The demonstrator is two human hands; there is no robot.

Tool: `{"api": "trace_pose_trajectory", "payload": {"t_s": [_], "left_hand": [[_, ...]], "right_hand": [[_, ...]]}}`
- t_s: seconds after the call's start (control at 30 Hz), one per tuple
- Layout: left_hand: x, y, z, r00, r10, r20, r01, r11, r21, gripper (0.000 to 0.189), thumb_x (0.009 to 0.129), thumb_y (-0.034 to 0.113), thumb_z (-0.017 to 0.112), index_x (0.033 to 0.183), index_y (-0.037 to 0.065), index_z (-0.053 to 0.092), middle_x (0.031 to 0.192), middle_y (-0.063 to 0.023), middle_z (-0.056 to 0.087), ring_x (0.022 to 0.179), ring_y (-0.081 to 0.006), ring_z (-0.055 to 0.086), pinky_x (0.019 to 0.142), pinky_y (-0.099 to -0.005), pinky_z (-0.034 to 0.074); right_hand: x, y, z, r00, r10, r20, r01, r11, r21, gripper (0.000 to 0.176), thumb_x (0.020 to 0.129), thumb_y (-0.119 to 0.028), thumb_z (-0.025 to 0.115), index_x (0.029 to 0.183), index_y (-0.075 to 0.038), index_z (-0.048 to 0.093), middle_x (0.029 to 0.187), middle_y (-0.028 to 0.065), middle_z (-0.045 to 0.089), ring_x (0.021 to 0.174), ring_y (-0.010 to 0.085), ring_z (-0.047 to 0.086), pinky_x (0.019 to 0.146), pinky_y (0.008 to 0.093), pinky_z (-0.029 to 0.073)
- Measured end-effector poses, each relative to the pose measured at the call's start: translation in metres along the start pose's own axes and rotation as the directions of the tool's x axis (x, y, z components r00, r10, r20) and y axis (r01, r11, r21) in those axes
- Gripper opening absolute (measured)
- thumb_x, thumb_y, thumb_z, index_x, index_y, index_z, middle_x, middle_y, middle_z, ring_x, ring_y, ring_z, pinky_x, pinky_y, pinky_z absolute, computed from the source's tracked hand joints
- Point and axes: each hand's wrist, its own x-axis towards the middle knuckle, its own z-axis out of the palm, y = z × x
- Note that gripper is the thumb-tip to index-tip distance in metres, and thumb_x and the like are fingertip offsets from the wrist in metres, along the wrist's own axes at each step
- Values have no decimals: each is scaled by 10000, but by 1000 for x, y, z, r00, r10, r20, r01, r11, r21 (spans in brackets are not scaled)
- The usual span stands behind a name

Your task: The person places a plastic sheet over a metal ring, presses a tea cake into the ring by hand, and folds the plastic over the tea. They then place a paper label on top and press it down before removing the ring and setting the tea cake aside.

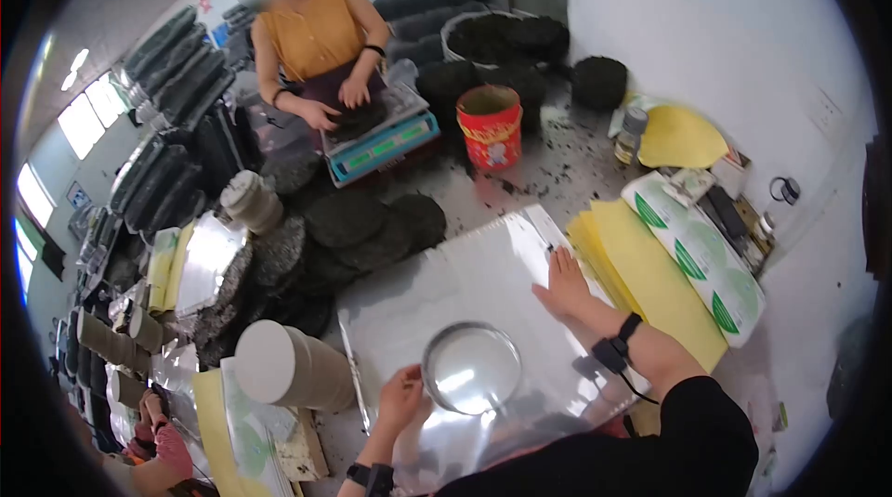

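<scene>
A stack of shiny silver foil sheets [390, 311] lies before me. On it rests a round metal ring [517, 348], with reflective foil visible inside. My left hand [401, 397] is at the ring's left edge, its bent fingers closed on the rim. Flat on the upper right part of the foil lies my right hand [563, 287], fingers stretched out and holding nothing. Just right of that hand are yellow sheets [650, 279] and white plastic packs with green leaf prints [689, 260].
A stack of white discs [295, 364] stands left of the foil. Beyond are dark round cakes [348, 228], a red bucket [490, 128] and a blue scale [386, 144], where a person in an orange top [321, 28] handles dark material. Another person's hands [150, 409] show lower left.
</scene>
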Motion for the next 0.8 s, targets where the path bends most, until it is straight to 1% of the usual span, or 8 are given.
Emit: {"api": "trace_pose_trajectory", "payload": {"t_s": [0.2,0.3,0.33,0.4,0.57,0.63,0.73,0.8], "left_hand": [[-25,4,-77,942,271,200,-333,835,438,114,794,149,676,906,128,678,924,-40,666,873,-265,632,745,-378,506],[-74,-29,-81,781,207,589,-403,888,222,146,837,153,592,961,121,660,925,-86,635,898,-260,616,789,-365,485],[-101,4,-67,722,363,589,-569,796,208,205,717,284,780,807,146,658,956,-43,611,892,-286,545,811,-422,417],[-140,-12,-42,820,408,402,-500,852,156,244,704,306,800,804,142,650,954,-66,596,923,-296,550,816,-439,426],[-146,-62,-19,854,411,320,-485,851,201,173,779,266,749,745,121,662,756,-51,604,815,-255,572,726,-406,446],[-134,-61,-21,812,422,403,-549,787,281,165,789,278,737,768,125,679,776,-37,618,798,-243,577,733,-398,443],[-109,-4,-28,854,-110,508,-17,971,240,160,847,143,559,983,96,629,955,-109,614,916,-252,606,804,-359,480],[-76,-2,-38,763,218,609,-315,947,57,194,868,124,526,1039,87,610,1025,-111,595,951,-278,592,833,-369,477]], "right_hand": [[128,-50,-60,876,-419,-240,445,893,68,766,870,-309,594,1466,-2,222,1484,239,304,1366,393,303,1122,538,206],[68,-9,88,733,-377,566,0,832,554,907,826,-462,643,1478,-3,211,1479,212,339,1374,344,317,1139,455,218],[14,-30,48,580,-603,549,300,784,544,951,809,-488,651,1473,22,200,1495,243,285,1402,365,253,1147,438,204],[-51,-83,-10,698,-587,411,203,712,672,990,752,-517,689,1465,-14,221,1523,226,225,1455,350,57,1152,508,-76],[-61,-104,-49,826,-351,442,-155,612,775,715,746,-85,659,1403,-45,380,1336,127,494,1214,213,481,1024,316,394],[-31,-57,-21,920,-300,253,-122,393,912,801,615,115,470,1397,-51,425,1343,114,501,1262,209,460,1031,274,373],[-6,-61,-51,984,-175,33,94,668,738,816,649,111,430,1430,-117,369,1334,190,506,1281,305,457,1081,325,343],[7,-30,-2,945,-20,327,-247,612,751,810,667,9,503,1448,-114,329,1369,296,423,1341,409,343,1126,373,277]]}}
